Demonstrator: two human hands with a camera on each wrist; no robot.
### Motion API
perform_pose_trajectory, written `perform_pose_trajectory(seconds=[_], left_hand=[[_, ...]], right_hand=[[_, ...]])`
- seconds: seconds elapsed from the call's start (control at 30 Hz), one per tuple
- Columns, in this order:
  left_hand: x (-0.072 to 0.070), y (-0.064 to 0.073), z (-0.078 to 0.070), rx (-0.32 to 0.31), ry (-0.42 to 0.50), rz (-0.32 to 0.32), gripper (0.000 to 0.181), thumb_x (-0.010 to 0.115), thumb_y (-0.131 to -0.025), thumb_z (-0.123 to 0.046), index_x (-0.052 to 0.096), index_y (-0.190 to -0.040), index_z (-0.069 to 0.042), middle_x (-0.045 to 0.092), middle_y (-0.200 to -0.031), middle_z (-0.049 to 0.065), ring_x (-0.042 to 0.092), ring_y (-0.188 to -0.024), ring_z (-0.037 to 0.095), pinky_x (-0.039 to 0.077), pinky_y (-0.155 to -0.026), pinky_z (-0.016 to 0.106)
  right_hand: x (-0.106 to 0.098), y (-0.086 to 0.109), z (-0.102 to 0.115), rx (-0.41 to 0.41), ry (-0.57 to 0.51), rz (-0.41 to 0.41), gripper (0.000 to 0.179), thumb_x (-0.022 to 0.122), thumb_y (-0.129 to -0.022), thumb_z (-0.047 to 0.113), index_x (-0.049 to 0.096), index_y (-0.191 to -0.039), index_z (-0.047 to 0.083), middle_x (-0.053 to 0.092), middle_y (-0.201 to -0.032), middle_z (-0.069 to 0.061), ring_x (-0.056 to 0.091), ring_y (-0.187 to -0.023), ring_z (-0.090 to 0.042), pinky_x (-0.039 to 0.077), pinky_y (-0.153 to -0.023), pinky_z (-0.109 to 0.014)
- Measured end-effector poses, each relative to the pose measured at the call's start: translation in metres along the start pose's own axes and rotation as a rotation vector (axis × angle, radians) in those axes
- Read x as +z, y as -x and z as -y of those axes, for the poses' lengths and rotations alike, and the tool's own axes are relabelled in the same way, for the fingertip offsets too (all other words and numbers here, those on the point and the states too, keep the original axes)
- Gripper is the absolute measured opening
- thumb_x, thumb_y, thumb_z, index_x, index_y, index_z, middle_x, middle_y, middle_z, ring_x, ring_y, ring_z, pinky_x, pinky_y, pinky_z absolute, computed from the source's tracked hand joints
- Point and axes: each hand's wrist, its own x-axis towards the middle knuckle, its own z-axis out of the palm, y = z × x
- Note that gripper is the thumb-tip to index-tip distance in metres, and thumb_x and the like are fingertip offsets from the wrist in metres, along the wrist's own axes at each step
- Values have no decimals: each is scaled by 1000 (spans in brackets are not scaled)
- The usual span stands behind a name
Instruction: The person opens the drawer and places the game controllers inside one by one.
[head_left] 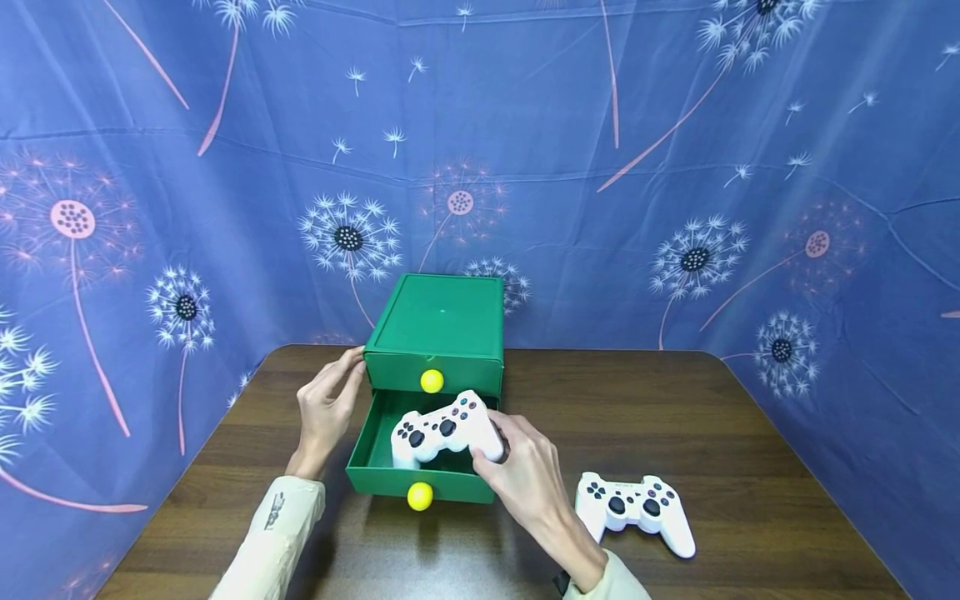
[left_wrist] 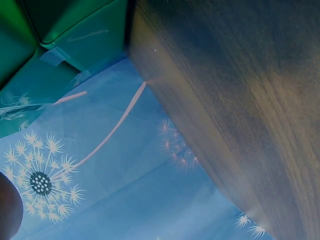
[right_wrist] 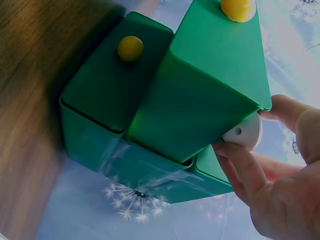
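Right hand (head_left: 528,471) grips white gamepad (head_left: 442,429) at lower drawer (head_left: 393,481), apparently mid-transfer; drawer clearance needed next (left hand (head_left: 326,410), fingers extended, touches cabinet (head_left: 442,312)).

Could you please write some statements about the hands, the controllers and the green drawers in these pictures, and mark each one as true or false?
1. The right hand holds a white controller at the open drawer. True.
2. The top drawer is pulled out. False: it is closed, and the open drawer is below it.
3. A second white controller lies on the table. True.
4. The left hand holds a controller too. False: it holds none, and its fingers are at the left side of the green cabinet.
5. The drawer knobs are red. False: they are yellow.
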Motion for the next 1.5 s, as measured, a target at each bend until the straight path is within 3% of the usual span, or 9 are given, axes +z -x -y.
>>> perform_pose_trajectory(seconds=[0.53, 0.9, 1.27, 1.5], left_hand=[[-2, -1, -1, -8, -8, 15, 41, 73, -83, 22, 75, -120, 4, 77, -107, 15, 72, -96, 20, 53, -90, 16], [1, 0, 2, 6, -13, -10, 46, 74, -79, 26, 75, -119, 5, 77, -105, 18, 72, -87, 37, 52, -89, 14], [-1, -2, -3, 1, 4, 11, 42, 72, -84, 22, 74, -122, 4, 77, -108, 15, 73, -96, 21, 54, -90, 18], [-1, -1, -3, -2, 6, 10, 41, 72, -85, 21, 74, -121, 4, 77, -109, 15, 73, -94, 25, 54, -89, 17]], right_hand=[[1, -4, 1, 5, -37, 64, 45, 88, -81, 8, 73, -122, -1, 71, -100, -11, 65, -76, -16, 55, -62, -23], [1, -5, 2, -4, -47, 97, 46, 88, -82, 7, 72, -124, -4, 71, -101, -12, 64, -75, -16, 54, -59, -21], [2, -3, 1, -11, -34, 94, 46, 88, -82, 9, 72, -123, -4, 71, -104, -12, 67, -80, -19, 57, -63, -24], [2, -2, 0, -14, -39, 93, 44, 88, -83, 8, 73, -122, -3, 71, -105, -12, 66, -80, -18, 57, -64, -23]])
